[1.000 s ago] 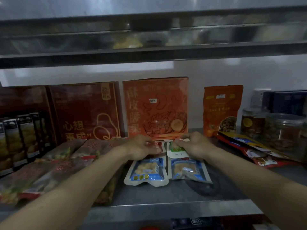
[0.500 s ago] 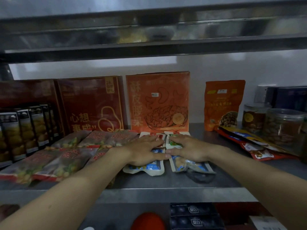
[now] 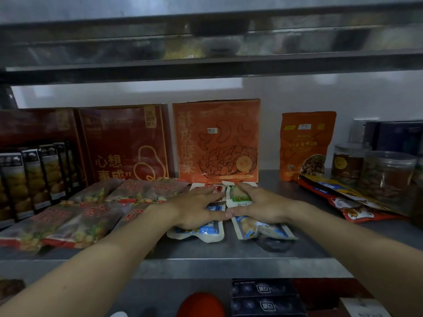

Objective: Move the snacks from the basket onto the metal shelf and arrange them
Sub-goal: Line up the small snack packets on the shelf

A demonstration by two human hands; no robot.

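Observation:
Small snack pouches lie flat in two columns on the metal shelf (image 3: 229, 264). My left hand (image 3: 194, 209) rests flat with spread fingers on the left blue pouch (image 3: 201, 232) and reaches the red pouch (image 3: 211, 187) behind it. My right hand (image 3: 258, 207) presses flat on the right blue pouch (image 3: 263, 229), its fingers over the green pouch (image 3: 240, 197). Both thumbs meet between the columns. The basket is out of view.
Red dried-fruit bags (image 3: 91, 213) lie to the left, with dark boxes (image 3: 34, 177) beyond. Two big orange-red boxes (image 3: 217, 140) and an orange bag (image 3: 304, 145) stand at the back. Jars (image 3: 386, 175) and flat packets (image 3: 348, 202) fill the right. An upper shelf (image 3: 206, 65) hangs overhead.
Both hands slid back from the rear red and green pouches toward me and flattened onto the blue pouches. Between the last two frames they hardly moved.

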